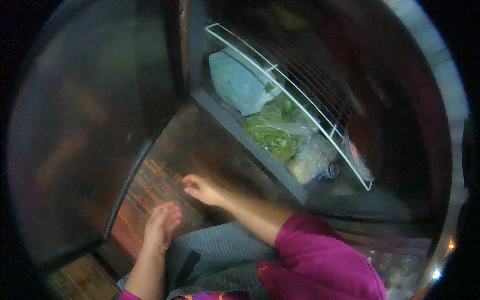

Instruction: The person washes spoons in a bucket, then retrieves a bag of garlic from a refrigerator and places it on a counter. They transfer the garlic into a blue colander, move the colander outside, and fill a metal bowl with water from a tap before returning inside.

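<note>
My left hand (163, 224) is held above the worn floor (144, 195), palm turned inward, with nothing visible in it. A short way off, my right hand (202, 189) is loosely curled, its thumb apart from the fingers, and looks bare too. Both are in front of an open refrigerator, nearest to its sill (247, 137) and door (86, 131). Behind the sill lie a pale blue plastic bag (236, 80), a clear bag of green leafy vegetables (275, 131) and a clear bag with something pale (309, 159). Beside the last is a blue and silver can (329, 171).
A white-edged wire shelf (277, 78) juts over the bags, with a clear plastic bag (358, 159) near its right end. The door's dark edge (129, 183) borders the floor on the left. My knees in grey striped cloth (221, 243) are close below my hands.
</note>
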Available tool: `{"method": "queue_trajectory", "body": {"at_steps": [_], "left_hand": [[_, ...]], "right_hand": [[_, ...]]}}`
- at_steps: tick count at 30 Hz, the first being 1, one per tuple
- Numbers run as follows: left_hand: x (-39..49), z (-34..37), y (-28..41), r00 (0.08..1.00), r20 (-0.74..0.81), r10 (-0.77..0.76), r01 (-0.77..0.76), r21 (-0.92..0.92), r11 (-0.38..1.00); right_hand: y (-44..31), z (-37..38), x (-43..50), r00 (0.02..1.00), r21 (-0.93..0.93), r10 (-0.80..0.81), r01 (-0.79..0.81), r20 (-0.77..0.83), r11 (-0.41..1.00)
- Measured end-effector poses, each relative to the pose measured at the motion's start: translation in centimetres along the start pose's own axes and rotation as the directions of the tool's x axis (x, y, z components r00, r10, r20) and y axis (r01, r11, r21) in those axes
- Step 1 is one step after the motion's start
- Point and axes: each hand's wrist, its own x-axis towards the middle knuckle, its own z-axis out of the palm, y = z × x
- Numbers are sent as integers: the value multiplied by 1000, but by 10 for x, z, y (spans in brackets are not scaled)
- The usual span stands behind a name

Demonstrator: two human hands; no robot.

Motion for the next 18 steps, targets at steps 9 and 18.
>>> {"method": "queue_trajectory", "body": {"at_steps": [9, 18], "left_hand": [[-2, 11, 4, 999, -32, 0, 2, 51, 999], [-4, 7, 2, 997, -64, 50, -48, 37, 998]], "right_hand": [[-1, -4, -1, 1000, 2, 4, -4, 6, 1000], [-30, -15, -3, 999, 40, -44, 45, -10, 998]]}}
